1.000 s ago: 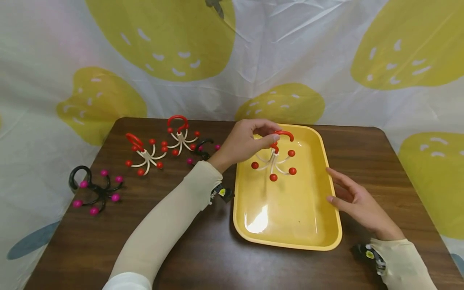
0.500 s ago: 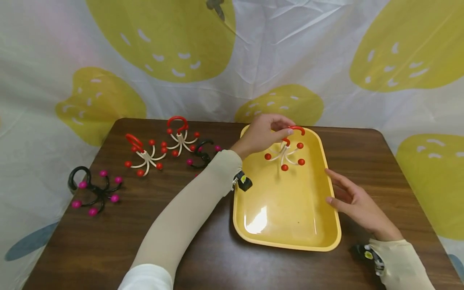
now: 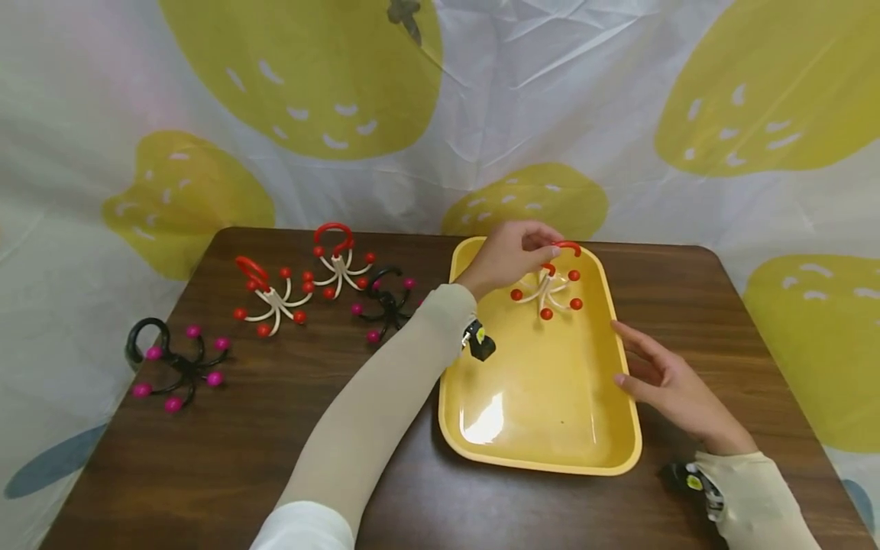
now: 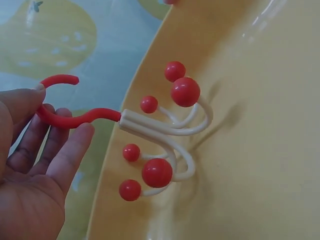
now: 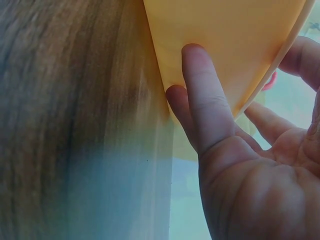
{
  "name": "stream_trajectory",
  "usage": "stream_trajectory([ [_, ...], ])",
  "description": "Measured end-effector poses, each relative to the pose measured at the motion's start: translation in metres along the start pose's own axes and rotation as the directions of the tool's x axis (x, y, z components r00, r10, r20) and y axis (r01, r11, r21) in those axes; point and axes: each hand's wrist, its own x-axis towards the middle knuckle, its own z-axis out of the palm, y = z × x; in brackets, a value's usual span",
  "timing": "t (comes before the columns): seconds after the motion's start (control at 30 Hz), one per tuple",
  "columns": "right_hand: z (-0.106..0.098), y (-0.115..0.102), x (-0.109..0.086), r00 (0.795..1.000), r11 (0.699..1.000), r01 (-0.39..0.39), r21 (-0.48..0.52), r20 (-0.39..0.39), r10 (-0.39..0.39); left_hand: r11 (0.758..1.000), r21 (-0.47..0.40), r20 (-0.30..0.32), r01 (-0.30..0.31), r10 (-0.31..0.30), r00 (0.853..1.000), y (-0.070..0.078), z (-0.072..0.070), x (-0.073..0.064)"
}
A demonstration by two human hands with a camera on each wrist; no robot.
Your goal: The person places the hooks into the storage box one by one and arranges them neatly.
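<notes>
In my left hand (image 3: 507, 256) I pinch the red curved hook of a hook hanger (image 4: 137, 122). Its white arms curl outward from a short stem and end in red balls. The hanger is inside the far end of a yellow tray (image 3: 539, 405), its balls low near the tray floor. My right hand (image 3: 677, 389) holds the tray's right side, with thumb and a finger at the rim (image 3: 629, 382) and other fingers (image 5: 205, 95) against the outer wall.
Two more red-and-white hook hangers (image 3: 275, 302) (image 3: 338, 267) lie at the table's back left. A black hanger with magenta balls (image 3: 184, 367) lies at the left edge; another black hanger (image 3: 388, 304) sits behind my left forearm. A patterned curtain (image 3: 522, 92) hangs behind the wooden table (image 3: 241, 443).
My left hand has carried the red-and-white hook hanger right and toward the tray's far end, and lower. My right hand has stayed at the tray's right rim.
</notes>
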Motion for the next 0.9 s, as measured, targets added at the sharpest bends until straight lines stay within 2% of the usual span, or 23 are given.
stream_trajectory([
  [0.17, 0.002, 0.000, 0.000, 1.000, 1.000, -0.005, 0.003, 0.008, 0.005, 0.999, -0.030, -0.043, 0.043, -0.044, 0.998, -0.012, 0.004, 0.003],
  [0.27, 0.003, 0.000, 0.001, 1.000, 1.000, -0.004, -0.006, 0.009, 0.004, 0.998, -0.040, -0.049, 0.044, -0.046, 0.998, -0.015, 0.006, 0.004],
  [0.37, 0.003, 0.000, 0.003, 1.000, 1.000, 0.002, -0.014, 0.007, -0.002, 0.999, -0.028, -0.049, 0.025, -0.026, 0.998, -0.016, 0.006, 0.004],
  [0.57, 0.002, 0.001, 0.006, 1.000, 1.000, 0.010, -0.023, 0.007, -0.010, 0.998, 0.058, -0.044, -0.021, 0.024, 0.999, -0.016, 0.006, 0.005],
  [0.9, 0.002, 0.001, 0.007, 1.000, 1.000, 0.001, -0.018, 0.008, -0.001, 0.992, 0.121, -0.062, -0.033, 0.040, 0.997, -0.015, 0.002, 0.000],
])
